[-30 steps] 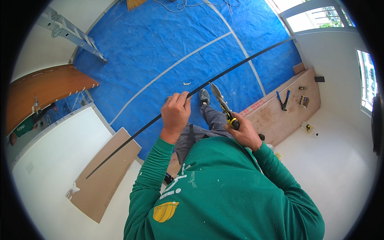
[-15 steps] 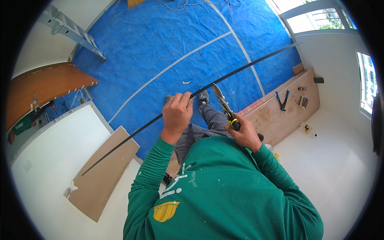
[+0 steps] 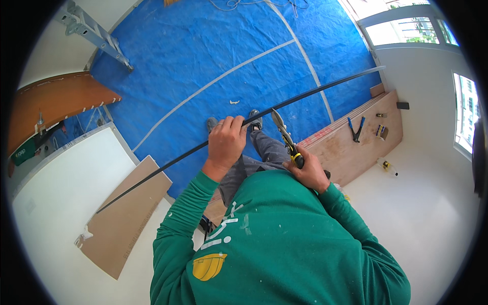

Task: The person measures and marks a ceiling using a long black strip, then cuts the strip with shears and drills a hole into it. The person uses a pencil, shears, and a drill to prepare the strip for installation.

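My left hand [image 3: 225, 148] is closed around a long, thin, dark strip [image 3: 297, 99], held slantwise across my body from lower left to upper right. My right hand [image 3: 311, 173] grips a pair of tin snips [image 3: 285, 136] with yellow and black handles. The tips of the snips' blades point up and lie close to the strip, right of my left hand; whether they touch it I cannot tell. The strip's lower end passes over a brown board [image 3: 129, 226].
Blue sheeting [image 3: 203, 56] with pale tape lines covers the floor. A ladder [image 3: 99, 38] stands at the far left, near an orange-brown panel [image 3: 61, 104]. On plywood boards [image 3: 351, 152] at right lie a blue-handled clamp [image 3: 357, 129] and small items. A bottle [image 3: 389, 166] lies nearby.
The strip's far right end has dropped slightly in view, and its left end has shifted a little left and up. Both hands keep their grips; the surroundings shift slightly with the view.
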Demonstrator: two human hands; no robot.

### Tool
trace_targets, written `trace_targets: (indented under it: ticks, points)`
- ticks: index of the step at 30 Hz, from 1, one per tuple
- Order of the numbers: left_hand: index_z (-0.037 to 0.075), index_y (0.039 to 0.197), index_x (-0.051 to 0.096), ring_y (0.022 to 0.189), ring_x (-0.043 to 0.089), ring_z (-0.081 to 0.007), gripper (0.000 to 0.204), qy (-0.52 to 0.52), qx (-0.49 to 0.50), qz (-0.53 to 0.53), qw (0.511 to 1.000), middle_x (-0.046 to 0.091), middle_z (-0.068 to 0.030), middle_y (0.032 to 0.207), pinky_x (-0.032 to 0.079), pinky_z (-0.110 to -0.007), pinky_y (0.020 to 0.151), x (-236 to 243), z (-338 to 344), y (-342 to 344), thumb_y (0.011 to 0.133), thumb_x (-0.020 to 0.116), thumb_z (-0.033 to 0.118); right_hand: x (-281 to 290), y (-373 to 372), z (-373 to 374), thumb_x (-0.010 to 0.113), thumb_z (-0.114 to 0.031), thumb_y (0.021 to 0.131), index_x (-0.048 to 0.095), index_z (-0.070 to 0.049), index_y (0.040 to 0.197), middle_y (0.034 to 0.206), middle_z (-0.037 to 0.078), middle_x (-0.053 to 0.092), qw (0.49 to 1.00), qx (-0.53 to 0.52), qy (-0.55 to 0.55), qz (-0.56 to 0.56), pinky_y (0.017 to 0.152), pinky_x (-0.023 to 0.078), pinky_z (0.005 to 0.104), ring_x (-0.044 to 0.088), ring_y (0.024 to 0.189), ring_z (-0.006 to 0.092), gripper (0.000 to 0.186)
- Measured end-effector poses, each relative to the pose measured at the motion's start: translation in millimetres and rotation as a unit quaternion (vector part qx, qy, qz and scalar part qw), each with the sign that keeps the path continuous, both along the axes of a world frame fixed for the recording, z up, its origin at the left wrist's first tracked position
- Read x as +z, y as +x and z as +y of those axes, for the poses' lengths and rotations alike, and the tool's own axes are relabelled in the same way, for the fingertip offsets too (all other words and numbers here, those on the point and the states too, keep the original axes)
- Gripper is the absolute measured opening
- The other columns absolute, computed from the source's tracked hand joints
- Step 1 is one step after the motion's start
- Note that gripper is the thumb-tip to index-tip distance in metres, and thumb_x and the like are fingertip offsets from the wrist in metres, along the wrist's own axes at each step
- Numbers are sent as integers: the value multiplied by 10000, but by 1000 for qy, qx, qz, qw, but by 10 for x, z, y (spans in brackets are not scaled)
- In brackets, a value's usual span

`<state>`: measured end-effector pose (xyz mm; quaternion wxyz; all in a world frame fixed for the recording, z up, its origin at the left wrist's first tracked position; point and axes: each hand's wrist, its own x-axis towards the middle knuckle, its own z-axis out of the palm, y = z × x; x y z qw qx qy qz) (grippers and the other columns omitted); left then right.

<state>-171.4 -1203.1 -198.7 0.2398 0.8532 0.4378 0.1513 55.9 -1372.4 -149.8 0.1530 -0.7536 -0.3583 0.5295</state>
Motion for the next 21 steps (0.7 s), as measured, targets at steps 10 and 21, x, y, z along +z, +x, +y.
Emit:
trace_targets:
  ticks: [10, 21]
  points:
    - [9, 1042, 529, 805, 666, -523, 254, -299, -134, 50, 943, 678, -278, 804, 490, -611, 667, -409, -32, -138, 1092, 607, 246, -368, 120, -195, 820, -343, 903, 631, 18, 1200, 926, 295, 704, 998, 51, -25, -8, 802, 536, 511, 720, 909, 470, 503]
    - [-4, 1051, 529, 781, 677, -532, 220, -285, -99, 39, 953, 678, -297, 768, 521, -629, 664, -610, -292, -192, 1086, 580, 207, -629, 96, -315, 800, -339, 922, 613, -7, 1147, 834, 233, 663, 998, 42, -42, 36, 739, 509, 492, 676, 783, 389, 442]
